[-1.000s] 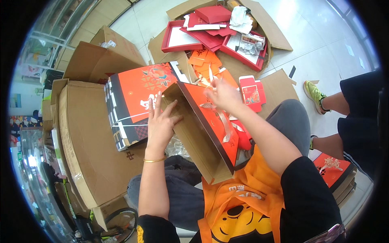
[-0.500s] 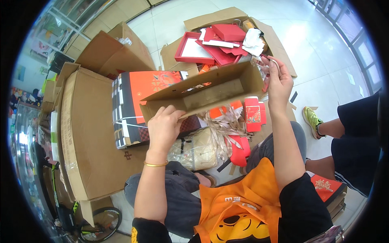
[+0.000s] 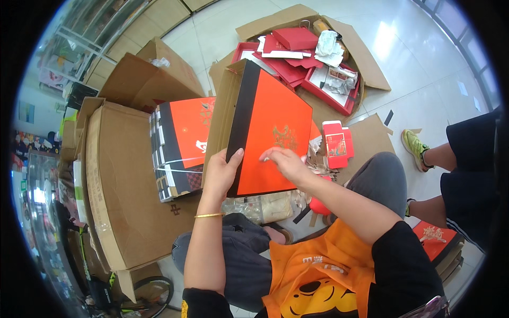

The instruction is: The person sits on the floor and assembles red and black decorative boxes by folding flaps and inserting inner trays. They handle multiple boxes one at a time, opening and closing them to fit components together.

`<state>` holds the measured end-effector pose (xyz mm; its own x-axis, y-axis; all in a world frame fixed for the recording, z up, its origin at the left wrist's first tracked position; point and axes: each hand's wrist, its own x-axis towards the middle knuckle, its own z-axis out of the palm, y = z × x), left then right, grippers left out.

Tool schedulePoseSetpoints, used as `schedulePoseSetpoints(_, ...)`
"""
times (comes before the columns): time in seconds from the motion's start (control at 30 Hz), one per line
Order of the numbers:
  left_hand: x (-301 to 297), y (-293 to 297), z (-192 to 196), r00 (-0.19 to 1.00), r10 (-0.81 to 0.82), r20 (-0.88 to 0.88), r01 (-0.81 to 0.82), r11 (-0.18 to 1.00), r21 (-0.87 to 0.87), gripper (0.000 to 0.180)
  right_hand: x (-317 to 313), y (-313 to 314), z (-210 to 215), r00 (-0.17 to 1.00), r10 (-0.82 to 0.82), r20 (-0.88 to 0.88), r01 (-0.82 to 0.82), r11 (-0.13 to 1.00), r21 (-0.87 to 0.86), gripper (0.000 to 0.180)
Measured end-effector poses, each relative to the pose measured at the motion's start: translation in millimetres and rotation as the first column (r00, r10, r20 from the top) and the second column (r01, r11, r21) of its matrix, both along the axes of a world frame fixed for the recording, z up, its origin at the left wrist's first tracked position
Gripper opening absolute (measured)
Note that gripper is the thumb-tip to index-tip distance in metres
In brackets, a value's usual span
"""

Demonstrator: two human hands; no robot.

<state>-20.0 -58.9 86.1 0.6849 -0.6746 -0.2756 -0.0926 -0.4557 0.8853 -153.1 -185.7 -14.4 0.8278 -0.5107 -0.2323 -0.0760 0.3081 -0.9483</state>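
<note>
An orange-red cardboard gift bag [image 3: 278,114] with black edges, a gold pattern and a brown inside stands tilted before me. My left hand [image 3: 218,172] grips its near left edge, thumb on the black band. Over the printed face, my right hand [image 3: 286,165] has its fingers curled together; whatever they may hold is hidden. Behind the bag, to the left, lies a stack of flat matching bags [image 3: 183,127] bound with pale string. Pale ribbons [image 3: 319,158] show partly beyond its right side, beside a small red box [image 3: 337,146].
A large open carton [image 3: 127,185] stands at my left, another [image 3: 154,74] behind it. Far ahead, a carton [image 3: 371,63] holds red boxes and crumpled paper. A plastic-wrapped bundle [image 3: 268,206] lies near my legs. At the right stands another person, wearing a yellow-green shoe [image 3: 413,148].
The gift bag has turned from showing its hollow inside to showing its orange-red face. My right hand has come from its far right end down over that face; my left keeps its grip.
</note>
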Motion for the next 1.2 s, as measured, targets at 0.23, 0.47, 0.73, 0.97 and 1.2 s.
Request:
schedulePoseSetpoints(0.23, -3, 4, -18, 0.996, 0.056, -0.072, -0.048, 0.993, 0.111, 0.034, -5, 5, 6, 0.971, 0.213, -0.113, -0.225, 0.968, -0.109, 0.023)
schedulePoseSetpoints(0.47, -8, -2, -16, 0.988, 0.086, -0.125, -0.063, 0.982, 0.178, 0.036, -9, 0, 7, 0.983, 0.132, -0.131, -0.130, 0.991, 0.019, 0.019)
schedulePoseSetpoints(0.73, -11, -3, -19, 0.978, 0.062, -0.201, -0.025, 0.984, 0.178, 0.037, -6, 4, -1, 0.987, 0.065, -0.149, -0.084, 0.989, -0.123, 0.021)
schedulePoseSetpoints(0.97, -3, 4, -36, 0.949, 0.060, -0.311, -0.023, 0.992, 0.122, 0.042, -9, 17, -11, 0.994, -0.106, -0.016, 0.056, 0.640, -0.766, 0.015)
schedulePoseSetpoints(1.2, -8, 2, -34, 0.927, 0.109, -0.359, -0.064, 0.989, 0.136, 0.043, -11, 20, -7, 0.998, -0.060, -0.015, 0.031, 0.699, -0.714, 0.014)
